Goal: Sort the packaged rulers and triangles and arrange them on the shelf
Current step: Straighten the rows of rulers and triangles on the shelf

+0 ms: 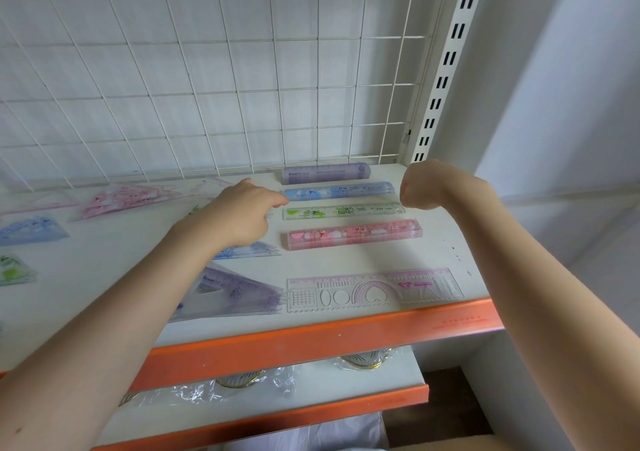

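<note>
From the head view, you are reaching over the shelf (346, 326) toward a column of packaged rulers lying side to side, long axes running left to right: purple ruler (325, 172) at the back, then blue ruler (339, 190), green ruler (343, 212), pink ruler (355, 235), and a stencil ruler (374, 289) at the front edge. Your left hand (242, 213) is hovering just beside the left ends of the blue and green rulers, fingers loosely curled with one pointing at the blue one, gripping nothing. Your right hand (420, 187) is clenching into a fist at their right ends, also holding nothing. You are bracketing those two rulers, so either hand is near enough. The triangles (128, 201) are lying well apart to your left, nearer your left arm.
</note>
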Motion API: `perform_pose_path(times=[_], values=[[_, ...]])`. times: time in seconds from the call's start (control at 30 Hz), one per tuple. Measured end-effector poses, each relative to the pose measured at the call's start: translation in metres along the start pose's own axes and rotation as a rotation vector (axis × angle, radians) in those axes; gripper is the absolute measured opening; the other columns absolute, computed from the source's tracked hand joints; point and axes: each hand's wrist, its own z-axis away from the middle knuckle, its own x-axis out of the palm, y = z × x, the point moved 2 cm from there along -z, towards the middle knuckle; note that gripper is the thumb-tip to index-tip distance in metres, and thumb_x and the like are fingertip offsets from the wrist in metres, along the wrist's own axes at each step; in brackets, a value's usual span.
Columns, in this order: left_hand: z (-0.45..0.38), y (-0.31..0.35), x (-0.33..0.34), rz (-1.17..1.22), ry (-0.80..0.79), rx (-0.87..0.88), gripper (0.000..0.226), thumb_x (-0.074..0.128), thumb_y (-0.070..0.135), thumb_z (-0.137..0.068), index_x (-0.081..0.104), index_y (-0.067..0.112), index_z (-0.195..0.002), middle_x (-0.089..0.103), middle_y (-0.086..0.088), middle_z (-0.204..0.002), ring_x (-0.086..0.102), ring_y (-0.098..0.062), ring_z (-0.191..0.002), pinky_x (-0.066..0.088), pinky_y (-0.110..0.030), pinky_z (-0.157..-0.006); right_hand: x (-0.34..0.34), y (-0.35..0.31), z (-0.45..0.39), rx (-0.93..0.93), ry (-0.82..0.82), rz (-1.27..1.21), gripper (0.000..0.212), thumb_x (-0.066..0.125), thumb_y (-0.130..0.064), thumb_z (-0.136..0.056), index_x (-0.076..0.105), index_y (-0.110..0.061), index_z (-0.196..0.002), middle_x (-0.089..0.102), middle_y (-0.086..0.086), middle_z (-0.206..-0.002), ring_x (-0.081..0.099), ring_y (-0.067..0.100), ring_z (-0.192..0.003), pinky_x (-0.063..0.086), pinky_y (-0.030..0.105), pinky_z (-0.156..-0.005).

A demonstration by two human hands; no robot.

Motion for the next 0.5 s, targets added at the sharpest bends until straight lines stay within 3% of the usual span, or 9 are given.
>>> perform_pose_path(times=[0.07,0.13,0.5], values=[[-0.002,0.000,0.004,-0.041,-0.055,-0.011,0.069,0.034,-0.004,-0.085,0.034,0.034,-0.142,0.042,-0.011,-0.117,0.041,-0.031,-0.118,0.037,-0.033,-0.097,0.000,-0.002,0.001,-0.016,-0.023,-0.006,0.034,0.039,-0.008,-0.083,0.066,-0.006,-0.104,0.064,0.010,-0.113,0.060,0.028,-0.105,0.051,0.038,-0.089],[-0.003,0.002,0.006,-0.082,-0.085,-0.010,0.068,0.034,-0.001,-0.086,0.030,0.034,-0.144,0.036,-0.013,-0.129,0.037,-0.033,-0.123,0.033,-0.035,-0.104,-0.002,-0.004,0.005,-0.019,-0.051,0.000,0.044,0.037,-0.006,-0.081,0.063,-0.009,-0.116,0.062,0.008,-0.121,0.057,0.027,-0.114,0.048,0.040,-0.098],[0.005,0.013,0.010,-0.102,-0.097,0.014,0.065,0.032,0.000,-0.089,0.032,0.036,-0.143,0.034,-0.011,-0.135,0.034,-0.034,-0.123,0.027,-0.031,-0.103,0.003,-0.013,0.014,-0.035,-0.169,0.110,0.046,0.033,-0.004,-0.088,0.054,-0.010,-0.129,0.056,0.009,-0.129,0.054,0.025,-0.118,0.045,0.035,-0.100]])
